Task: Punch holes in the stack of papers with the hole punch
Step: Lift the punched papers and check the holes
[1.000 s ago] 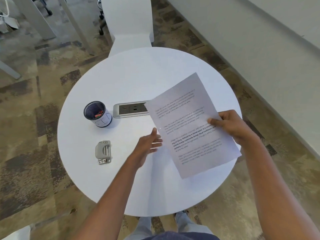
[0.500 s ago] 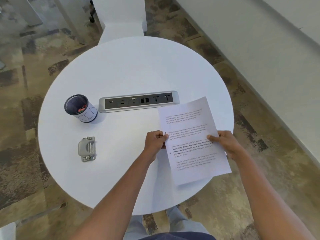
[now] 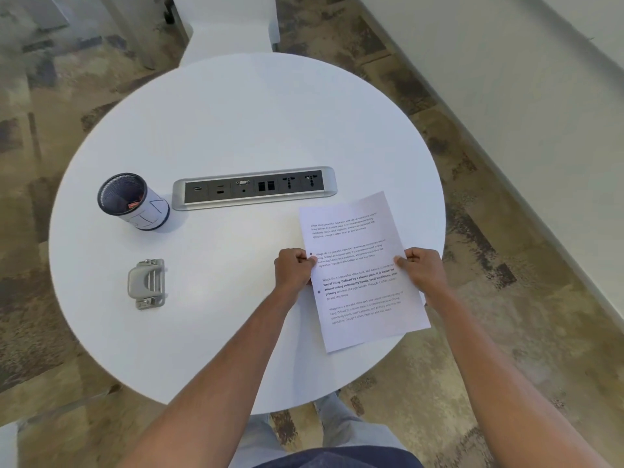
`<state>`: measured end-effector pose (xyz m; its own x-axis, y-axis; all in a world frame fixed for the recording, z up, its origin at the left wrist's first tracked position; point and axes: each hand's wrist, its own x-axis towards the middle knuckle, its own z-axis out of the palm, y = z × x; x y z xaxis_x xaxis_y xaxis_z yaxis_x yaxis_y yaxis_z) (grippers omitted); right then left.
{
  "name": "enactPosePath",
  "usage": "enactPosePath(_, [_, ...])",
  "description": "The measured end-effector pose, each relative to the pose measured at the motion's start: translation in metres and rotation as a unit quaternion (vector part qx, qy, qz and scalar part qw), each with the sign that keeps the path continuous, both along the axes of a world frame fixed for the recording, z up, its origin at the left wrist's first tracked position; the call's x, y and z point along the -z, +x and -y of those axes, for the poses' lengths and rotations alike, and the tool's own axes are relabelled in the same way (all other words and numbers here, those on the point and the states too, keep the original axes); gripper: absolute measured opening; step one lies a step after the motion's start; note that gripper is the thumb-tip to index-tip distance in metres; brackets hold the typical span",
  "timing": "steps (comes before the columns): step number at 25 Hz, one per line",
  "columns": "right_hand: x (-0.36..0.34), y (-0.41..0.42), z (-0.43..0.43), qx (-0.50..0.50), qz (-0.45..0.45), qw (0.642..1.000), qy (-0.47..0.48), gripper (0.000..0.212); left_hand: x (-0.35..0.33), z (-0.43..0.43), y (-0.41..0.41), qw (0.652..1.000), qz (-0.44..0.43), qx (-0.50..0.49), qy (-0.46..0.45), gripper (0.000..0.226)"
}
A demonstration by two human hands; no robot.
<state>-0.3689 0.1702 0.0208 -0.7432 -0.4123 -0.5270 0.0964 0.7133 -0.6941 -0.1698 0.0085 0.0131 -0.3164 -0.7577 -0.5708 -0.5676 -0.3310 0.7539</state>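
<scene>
The stack of printed papers (image 3: 358, 265) is held over the right part of the round white table (image 3: 236, 113), its near end past the table's edge. Two dark holes show along its left margin. My left hand (image 3: 293, 270) pinches the left edge of the papers and my right hand (image 3: 422, 268) pinches the right edge. The grey metal hole punch (image 3: 147, 283) lies on the table at the left, well apart from both hands.
A mesh pen cup (image 3: 131, 202) with a white band stands behind the punch. A silver power and data socket strip (image 3: 254, 188) is set into the table's middle. A white chair (image 3: 229, 21) stands at the far side. A white wall runs along the right.
My left hand reached over and took hold of the papers' left edge. The papers came down and toward me, uncovering the socket strip. Both hands now hold the stack.
</scene>
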Motion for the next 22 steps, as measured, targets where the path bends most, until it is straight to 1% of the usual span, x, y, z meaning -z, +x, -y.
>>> enactPosePath(2, [0.001,-0.001,0.001,-0.004,-0.011,1.000,0.009,0.013,0.001,0.002,-0.002,1.000,0.014,-0.003,-0.017,0.020])
enactPosePath(5, [0.001,-0.003,0.004,-0.012,-0.030,0.999,0.022,0.014,0.001,0.005,-0.003,0.998,0.033,-0.021,-0.041,0.017])
enactPosePath(9, [-0.002,-0.003,0.008,-0.037,-0.058,0.996,0.049,0.015,-0.001,0.006,0.000,0.997,0.049,-0.029,-0.048,0.016])
enactPosePath(14, [-0.006,-0.001,0.008,-0.089,-0.106,0.985,0.101,0.032,-0.003,0.004,0.002,0.996,0.057,-0.016,-0.069,0.016])
enactPosePath(16, [-0.006,0.001,0.007,-0.114,-0.146,0.976,0.118,0.034,-0.002,0.006,0.004,0.997,0.049,-0.023,-0.061,0.015])
enactPosePath(18, [-0.006,0.002,0.004,-0.136,-0.172,0.967,0.128,0.031,-0.004,0.009,0.009,0.998,0.035,-0.038,-0.042,0.017])
enactPosePath(20, [-0.006,0.005,0.002,-0.148,-0.178,0.962,0.142,0.028,-0.007,0.013,0.016,0.999,0.006,-0.041,-0.014,0.017])
enactPosePath(22, [-0.005,0.008,0.002,-0.144,-0.184,0.960,0.154,0.028,-0.011,0.016,0.024,1.000,-0.018,-0.022,0.007,0.017])
